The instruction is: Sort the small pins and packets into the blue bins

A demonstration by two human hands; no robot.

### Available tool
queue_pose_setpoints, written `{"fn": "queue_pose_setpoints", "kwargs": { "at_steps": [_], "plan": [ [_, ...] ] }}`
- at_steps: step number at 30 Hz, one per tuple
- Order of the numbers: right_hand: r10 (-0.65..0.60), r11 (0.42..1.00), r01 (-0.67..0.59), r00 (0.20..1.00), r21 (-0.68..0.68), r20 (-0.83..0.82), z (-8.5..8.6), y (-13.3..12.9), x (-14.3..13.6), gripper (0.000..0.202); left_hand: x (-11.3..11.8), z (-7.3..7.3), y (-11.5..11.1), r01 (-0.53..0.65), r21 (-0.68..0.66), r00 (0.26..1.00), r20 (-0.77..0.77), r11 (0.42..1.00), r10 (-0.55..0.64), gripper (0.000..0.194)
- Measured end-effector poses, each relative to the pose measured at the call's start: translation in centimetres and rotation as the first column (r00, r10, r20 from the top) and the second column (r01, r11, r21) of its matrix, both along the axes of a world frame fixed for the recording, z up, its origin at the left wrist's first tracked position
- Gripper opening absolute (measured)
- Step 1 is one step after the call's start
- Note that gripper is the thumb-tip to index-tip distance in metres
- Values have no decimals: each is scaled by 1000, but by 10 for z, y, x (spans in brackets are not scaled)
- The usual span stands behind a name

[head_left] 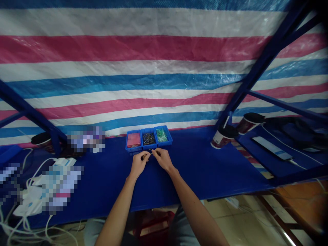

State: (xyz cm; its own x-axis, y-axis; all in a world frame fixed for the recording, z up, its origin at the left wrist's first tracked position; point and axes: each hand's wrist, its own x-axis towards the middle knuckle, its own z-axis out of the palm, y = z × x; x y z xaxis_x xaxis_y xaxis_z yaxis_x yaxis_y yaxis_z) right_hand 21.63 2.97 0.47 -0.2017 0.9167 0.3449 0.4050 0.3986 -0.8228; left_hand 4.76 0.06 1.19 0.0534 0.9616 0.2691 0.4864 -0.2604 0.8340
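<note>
Both hands meet at the middle of the blue table, just in front of three joined blue bins. My left hand (139, 163) is closed in a pinch on a small dark thin piece. The fingers of my right hand (162, 159) pinch together at the other end of it; the piece is too small to name. The left bin (133, 149) holds pink-red pieces (133, 139). Dark metal screw-like pieces (149, 139) fill the middle bin. In the right bin are small green and clear packets (161, 134).
Lidded cups (220, 137) stand at the right, with a phone (272, 148) on a cable beyond. White power strips (36, 194) and tangled cables lie at the left. Blue metal struts (258, 65) frame the table, and a striped sheet (153, 48) hangs behind.
</note>
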Motion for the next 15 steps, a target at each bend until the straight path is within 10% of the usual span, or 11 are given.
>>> {"fn": "queue_pose_setpoints", "kwargs": {
  "at_steps": [15],
  "plan": [
    [-24,997,22,999,-80,-26,0,1,2,56,1,1,-1,7,-5,1000,-8,1000,-7,33]
  ]
}}
